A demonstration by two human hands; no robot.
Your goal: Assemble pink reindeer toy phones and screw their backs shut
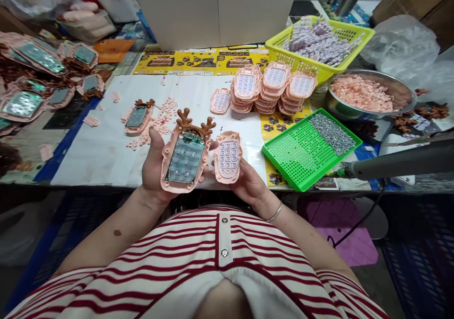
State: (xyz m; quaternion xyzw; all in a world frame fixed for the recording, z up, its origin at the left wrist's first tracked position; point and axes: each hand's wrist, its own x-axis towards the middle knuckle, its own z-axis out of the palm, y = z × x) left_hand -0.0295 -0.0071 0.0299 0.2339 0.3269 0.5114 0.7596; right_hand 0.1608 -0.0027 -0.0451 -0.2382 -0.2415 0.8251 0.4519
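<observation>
Low over the table's front edge, my left hand (153, 170) grips a pink toy-phone half (187, 160) with brown antlers and a green circuit board facing up. Beside it, my right hand (250, 184) holds a smaller pink cover (228, 158) with a pale keypad set in it. The two pieces are close together, inner sides up. On the white sheet, another antlered half (137, 118) lies beyond my left hand, near a scatter of small pink parts (166, 113). Stacks of pink keypad covers (246, 84) stand farther back.
A green tray (289, 153) of screws lies right, with a screwdriver-like tool (376, 167) reaching over its edge. Behind are a yellow basket (354, 58) of white pieces and a metal bowl (407, 102) of pink parts. Antlered halves (26, 103) pile up left; a carton (216, 16) stands behind.
</observation>
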